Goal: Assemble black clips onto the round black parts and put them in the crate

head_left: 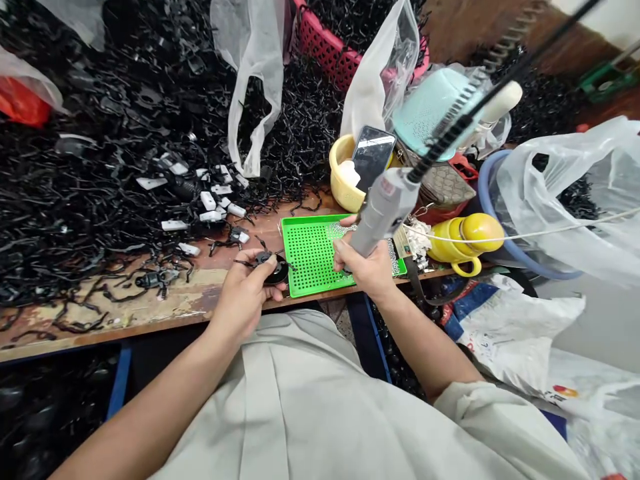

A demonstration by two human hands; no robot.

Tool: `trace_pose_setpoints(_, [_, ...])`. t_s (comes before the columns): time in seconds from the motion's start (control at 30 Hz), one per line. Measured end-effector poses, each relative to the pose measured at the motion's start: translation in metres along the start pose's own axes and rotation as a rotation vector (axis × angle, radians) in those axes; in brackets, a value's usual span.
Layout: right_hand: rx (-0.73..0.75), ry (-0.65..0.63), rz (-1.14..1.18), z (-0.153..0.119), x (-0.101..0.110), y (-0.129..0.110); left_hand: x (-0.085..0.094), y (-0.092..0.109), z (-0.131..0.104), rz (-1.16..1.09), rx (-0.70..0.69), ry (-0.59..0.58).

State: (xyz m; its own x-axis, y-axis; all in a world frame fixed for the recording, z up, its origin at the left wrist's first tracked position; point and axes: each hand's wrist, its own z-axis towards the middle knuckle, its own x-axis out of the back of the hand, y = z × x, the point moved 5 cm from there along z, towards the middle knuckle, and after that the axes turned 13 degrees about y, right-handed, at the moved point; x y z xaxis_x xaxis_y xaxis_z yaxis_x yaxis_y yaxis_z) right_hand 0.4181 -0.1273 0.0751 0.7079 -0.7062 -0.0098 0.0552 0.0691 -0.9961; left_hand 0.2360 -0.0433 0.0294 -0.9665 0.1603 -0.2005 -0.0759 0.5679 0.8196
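My left hand (245,287) grips a round black plastic part (274,268), thumb on top, at the table's front edge left of the green tray. Fingers of my right hand (367,267) are wrapped round a grey electric screwdriver (384,207), which hangs from a black coiled cord (445,143) and leans over the tray's right side. The green perforated tray (315,257) holds small silvery screws (394,257) toward its right end. The screwdriver's tip is hidden behind my right hand.
Tangled black parts (125,133) heap over the left and back, with white pieces (207,200) among them. Behind the tray stands a yellow bowl (345,190) with a phone (373,157). A yellow mug (457,240) lies at the right, near a blue-rimmed tub (530,260).
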Motion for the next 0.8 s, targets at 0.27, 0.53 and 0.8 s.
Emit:
trace_pose_setpoints(0.27, [-0.011, 0.075, 0.044, -0.011, 0.000, 0.011, 0.000, -0.002, 0.000, 0.026, -0.042, 0.034])
trace_pose_setpoints(0.53, [0.010, 0.122, 0.040, -0.015, 0.002, 0.011, 0.002, -0.003, -0.001, 0.022, -0.031, 0.042])
trace_pose_setpoints(0.8, [0.121, 0.163, 0.312, -0.019, -0.033, -0.032, 0.004, -0.005, 0.000, 0.012, -0.032, -0.003])
